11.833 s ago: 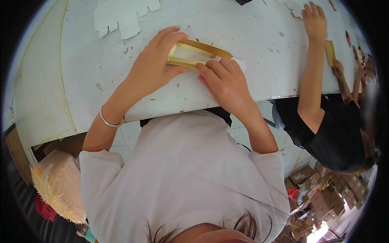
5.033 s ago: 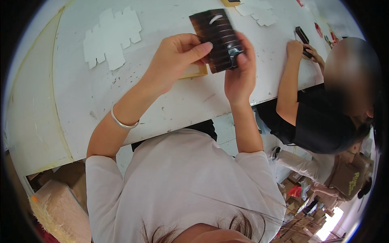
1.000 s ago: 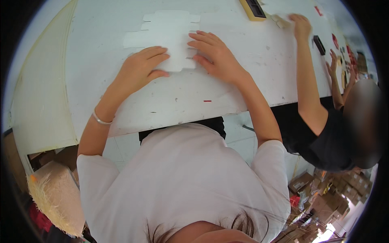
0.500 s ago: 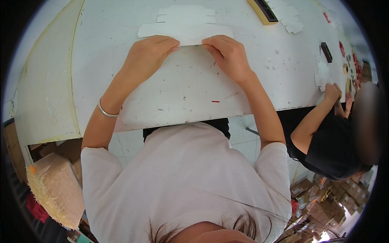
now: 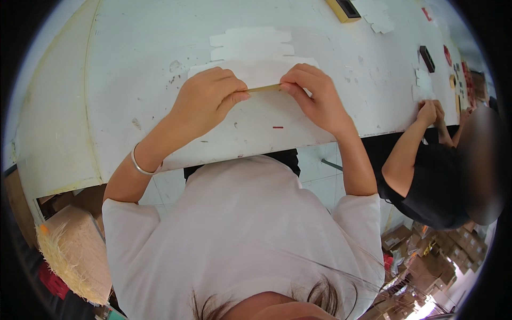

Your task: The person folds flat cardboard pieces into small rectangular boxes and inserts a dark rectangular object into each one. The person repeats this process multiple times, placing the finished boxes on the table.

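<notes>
A flat white die-cut cardboard box blank (image 5: pixel 250 47) lies on the white table, its tabbed far part stretching away from me. My left hand (image 5: pixel 210 98) pinches its near edge between thumb and fingers. The same edge is gripped by my right hand (image 5: pixel 316 93) a short way to the right. Between the two hands that edge is lifted and bent up, and a narrow gold strip of its underside shows. My fingers cover parts of the near edge on both sides.
Beyond my right hand stand a gold box (image 5: pixel 344 12) and another white blank (image 5: pixel 378 17). A dark tray-like piece (image 5: pixel 426 58) lies farther right. At the right, a co-worker's hands (image 5: pixel 432 111) work on a white blank. Nearer me is a small red strip (image 5: pixel 278 127).
Both my hands have drawn toward me with the blank. Its near edge, earlier a white line, is now turned up and shows gold.
</notes>
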Demonstrator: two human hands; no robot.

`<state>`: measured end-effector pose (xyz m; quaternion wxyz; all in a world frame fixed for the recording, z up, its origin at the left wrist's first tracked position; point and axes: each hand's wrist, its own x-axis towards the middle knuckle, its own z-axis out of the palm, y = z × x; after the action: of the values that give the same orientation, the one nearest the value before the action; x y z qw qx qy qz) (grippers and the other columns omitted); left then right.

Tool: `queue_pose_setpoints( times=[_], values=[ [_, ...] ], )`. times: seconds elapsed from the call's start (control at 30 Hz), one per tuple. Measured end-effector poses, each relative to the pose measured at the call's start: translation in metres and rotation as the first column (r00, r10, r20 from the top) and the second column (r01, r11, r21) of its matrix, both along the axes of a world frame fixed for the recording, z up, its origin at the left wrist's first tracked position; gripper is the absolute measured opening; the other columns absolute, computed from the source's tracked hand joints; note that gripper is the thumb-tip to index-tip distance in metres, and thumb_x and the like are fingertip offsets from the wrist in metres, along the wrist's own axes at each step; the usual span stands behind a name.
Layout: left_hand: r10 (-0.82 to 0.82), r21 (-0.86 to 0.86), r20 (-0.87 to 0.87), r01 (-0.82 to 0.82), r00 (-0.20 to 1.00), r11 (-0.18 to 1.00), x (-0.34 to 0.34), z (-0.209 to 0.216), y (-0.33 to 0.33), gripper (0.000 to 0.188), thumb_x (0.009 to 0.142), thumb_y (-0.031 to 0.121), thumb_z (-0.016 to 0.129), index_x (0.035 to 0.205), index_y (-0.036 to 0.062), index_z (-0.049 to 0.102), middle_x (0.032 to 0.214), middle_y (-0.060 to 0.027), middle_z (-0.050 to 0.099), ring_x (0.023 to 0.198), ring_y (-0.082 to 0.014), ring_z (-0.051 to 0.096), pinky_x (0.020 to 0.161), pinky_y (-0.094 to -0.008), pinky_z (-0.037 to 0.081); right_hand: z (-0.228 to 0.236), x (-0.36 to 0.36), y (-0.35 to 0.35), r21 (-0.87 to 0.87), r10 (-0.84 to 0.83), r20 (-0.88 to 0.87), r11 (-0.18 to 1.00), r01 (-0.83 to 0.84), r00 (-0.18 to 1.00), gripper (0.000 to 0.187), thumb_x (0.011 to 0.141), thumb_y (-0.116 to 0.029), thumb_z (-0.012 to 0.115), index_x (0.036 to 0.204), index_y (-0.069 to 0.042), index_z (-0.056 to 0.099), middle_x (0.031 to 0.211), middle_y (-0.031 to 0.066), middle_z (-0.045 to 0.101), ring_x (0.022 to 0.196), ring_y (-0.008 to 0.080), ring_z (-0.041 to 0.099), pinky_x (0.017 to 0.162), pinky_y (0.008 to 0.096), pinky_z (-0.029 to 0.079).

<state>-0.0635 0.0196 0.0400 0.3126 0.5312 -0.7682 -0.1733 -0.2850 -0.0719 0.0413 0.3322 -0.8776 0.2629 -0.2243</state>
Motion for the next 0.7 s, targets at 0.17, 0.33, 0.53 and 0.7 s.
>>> queue_pose_setpoints(
  times=[0.17,0.33,0.53,0.7],
  values=[
    [0.181,0.577,-0.245,-0.007,0.952,0.817,0.003,-0.018,-0.023,0.018,0.089,0.018,0.062,0.09,0.0001,0.061,0.071,0.0018,0.058,0.062,-0.0055,0.048,0.056,-0.0222,0.039,-0.027,0.008,0.013,-0.196,-0.219,-0.025,0.958,0.21,0.975,0.019,0.078,-0.008,0.065,0.096,-0.007,0.06,0.098,0.0075,0.058,0.087,0.0237,0.056,0.076,0.0351,0.046],
    [0.151,0.724,-0.318,0.136,0.936,0.677,0.017,-0.02,-0.044,0.025,0.086,0.023,0.064,0.1,0.0017,0.062,0.066,-0.0044,0.061,0.059,-0.0106,0.051,0.056,-0.0265,0.04,-0.034,0.008,0.012,-0.732,0.013,0.005,0.681,-0.005,1.0,0.024,0.075,-0.01,0.064,0.099,-0.007,0.059,0.1,0.0088,0.054,0.09,0.0229,0.054,0.08,0.0365,0.045],
    [0.093,0.097,0.108,-0.104,0.99,0.99,0.002,-0.009,-0.032,0.029,0.079,0.025,0.072,0.096,0.0046,0.061,0.073,-0.0019,0.057,0.068,-0.0142,0.054,0.058,-0.0273,0.042,-0.044,0.018,0.006,-0.635,0.062,-0.037,0.769,-0.071,0.997,0.024,0.071,-0.007,0.06,0.094,-0.002,0.057,0.092,0.0076,0.053,0.086,0.0222,0.053,0.078,0.0341,0.045],
    [0.052,-0.084,0.289,-0.029,0.956,0.996,-0.006,-0.017,-0.013,0.021,0.077,0.02,0.07,0.088,0.0049,0.061,0.081,-0.0039,0.057,0.075,-0.0238,0.054,0.065,-0.0363,0.045,-0.04,0.022,0.004,-0.489,0.058,-0.068,0.868,-0.083,0.996,0.02,0.072,-0.002,0.057,0.092,-0.002,0.058,0.088,0.0081,0.054,0.085,0.0232,0.054,0.074,0.0341,0.045]
  ],
)
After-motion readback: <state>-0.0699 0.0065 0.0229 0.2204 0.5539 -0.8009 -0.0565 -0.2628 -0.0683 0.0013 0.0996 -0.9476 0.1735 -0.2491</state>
